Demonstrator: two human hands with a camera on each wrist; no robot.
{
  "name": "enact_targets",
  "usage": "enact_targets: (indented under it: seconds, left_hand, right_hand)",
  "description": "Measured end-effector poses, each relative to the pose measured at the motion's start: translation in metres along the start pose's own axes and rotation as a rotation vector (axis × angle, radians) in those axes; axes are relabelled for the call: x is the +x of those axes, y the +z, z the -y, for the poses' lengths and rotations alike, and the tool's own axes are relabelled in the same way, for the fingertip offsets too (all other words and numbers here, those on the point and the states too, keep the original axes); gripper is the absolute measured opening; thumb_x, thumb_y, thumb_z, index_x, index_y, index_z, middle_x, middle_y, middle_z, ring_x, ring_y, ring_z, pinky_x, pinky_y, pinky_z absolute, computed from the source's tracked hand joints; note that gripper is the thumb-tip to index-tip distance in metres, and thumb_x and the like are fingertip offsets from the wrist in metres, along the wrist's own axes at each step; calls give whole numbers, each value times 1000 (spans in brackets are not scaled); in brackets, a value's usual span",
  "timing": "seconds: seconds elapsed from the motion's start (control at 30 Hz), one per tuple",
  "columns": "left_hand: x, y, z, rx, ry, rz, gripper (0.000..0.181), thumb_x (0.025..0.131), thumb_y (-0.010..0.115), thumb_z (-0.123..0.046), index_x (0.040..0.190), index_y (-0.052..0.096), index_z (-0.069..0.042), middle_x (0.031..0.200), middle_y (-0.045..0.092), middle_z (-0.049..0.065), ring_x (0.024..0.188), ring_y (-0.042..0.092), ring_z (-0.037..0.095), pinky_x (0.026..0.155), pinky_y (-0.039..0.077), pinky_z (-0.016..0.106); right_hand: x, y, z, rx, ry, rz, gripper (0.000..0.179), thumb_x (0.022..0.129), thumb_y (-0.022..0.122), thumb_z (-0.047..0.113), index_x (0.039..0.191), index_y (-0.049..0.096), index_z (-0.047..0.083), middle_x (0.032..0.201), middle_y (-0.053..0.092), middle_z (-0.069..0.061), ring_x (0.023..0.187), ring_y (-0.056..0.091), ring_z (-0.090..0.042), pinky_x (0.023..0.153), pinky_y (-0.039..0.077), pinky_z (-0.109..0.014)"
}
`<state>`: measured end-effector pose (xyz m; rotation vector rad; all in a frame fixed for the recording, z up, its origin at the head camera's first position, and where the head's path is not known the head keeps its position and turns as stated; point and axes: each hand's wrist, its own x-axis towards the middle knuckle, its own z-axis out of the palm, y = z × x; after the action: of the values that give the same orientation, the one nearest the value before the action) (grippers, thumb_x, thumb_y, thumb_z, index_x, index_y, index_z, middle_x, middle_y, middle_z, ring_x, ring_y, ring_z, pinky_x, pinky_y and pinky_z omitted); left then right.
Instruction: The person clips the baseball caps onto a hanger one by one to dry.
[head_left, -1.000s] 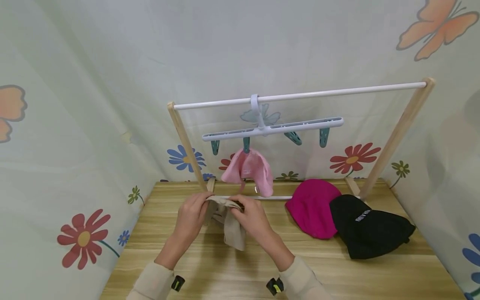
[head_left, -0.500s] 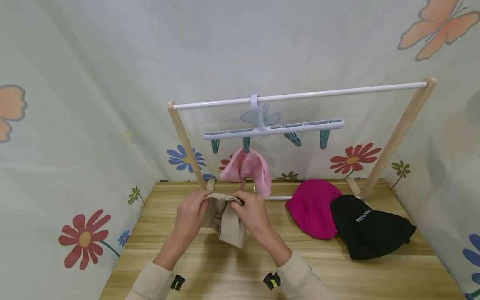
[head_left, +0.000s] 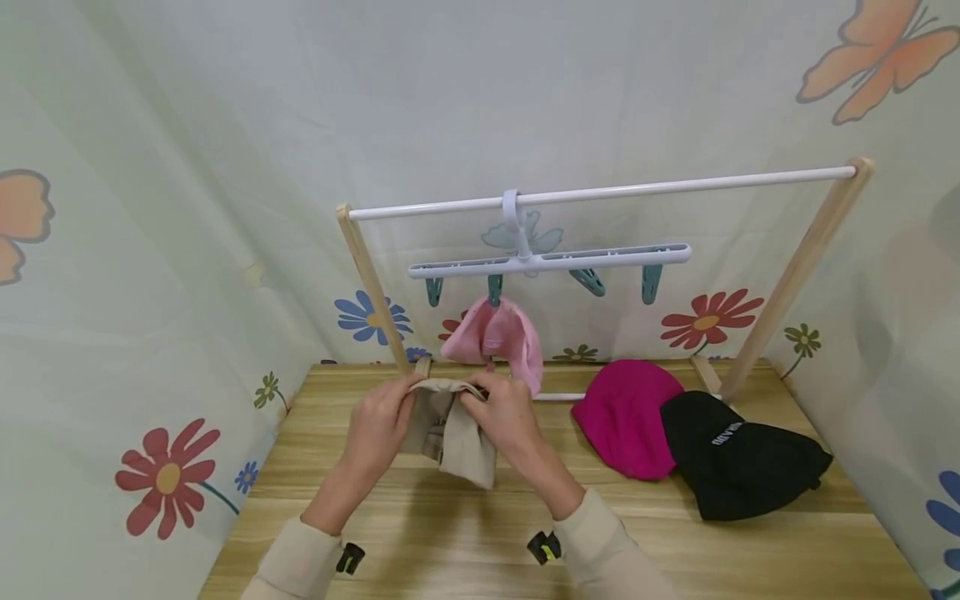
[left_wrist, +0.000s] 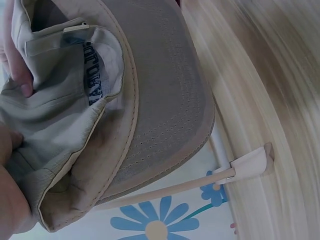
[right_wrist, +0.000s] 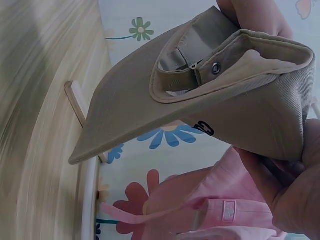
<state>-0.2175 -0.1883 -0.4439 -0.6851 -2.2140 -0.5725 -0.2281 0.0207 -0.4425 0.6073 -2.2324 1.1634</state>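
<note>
Both hands hold a beige baseball cap (head_left: 468, 450) over the wooden tabletop, left of centre in the head view. My left hand (head_left: 378, 421) pinches one side of its folded crown, and my right hand (head_left: 508, 415) grips the other side. The left wrist view shows the brim (left_wrist: 165, 90) pointing down, the strap tucked inside and dark lettering on the cloth. In the right wrist view, fingers grip the crown and the metal eyelet (right_wrist: 216, 68) of the strap shows. Behind the cap, a pink cap (head_left: 517, 337) hangs from a green clip (head_left: 495, 289).
A white hanger (head_left: 600, 259) with several green clips hooks over the white rod (head_left: 675, 186) of a wood-framed rack (head_left: 798, 267). A magenta cap (head_left: 626, 417) and a black cap (head_left: 742, 467) lie overlapping on the tabletop (head_left: 600, 533) at right. Flower-printed cloth (head_left: 225, 333) surrounds the table.
Both hands have risen slightly with the beige cap, and its hanging part has swung a little to the right and up. The hanger sways slightly.
</note>
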Motion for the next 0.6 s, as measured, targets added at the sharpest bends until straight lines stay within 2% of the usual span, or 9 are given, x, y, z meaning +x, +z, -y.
enact_targets:
  seconds: [0.37, 0.5, 0.6]
  left_hand:
    - [4, -4, 4, 14, -14, 25, 25, 91, 72, 3, 114, 72, -6, 104, 75, 12, 91, 73, 30, 72, 61, 45]
    - [6, -3, 5, 12, -24, 42, 22, 93, 70, 2, 114, 72, -5, 105, 75, 12, 91, 73, 30, 72, 61, 45]
    - [7, -2, 5, 11, -19, 45, 21, 93, 70, 1, 113, 72, -5, 105, 75, 12, 92, 73, 30, 73, 61, 46]
  right_hand:
    - [5, -3, -2, 63, -1, 58, 17, 87, 74, 1, 104, 79, 4, 96, 78, -6, 83, 71, -15, 69, 60, -33]
    - [6, -3, -3, 58, -9, 67, 18, 88, 73, 1, 105, 78, 5, 97, 78, -6, 79, 68, -13, 66, 58, -29]
    - [6, -3, -6, 29, -1, 68, 18, 88, 74, 3, 104, 79, 7, 95, 77, -4, 70, 64, -10, 62, 55, -26]
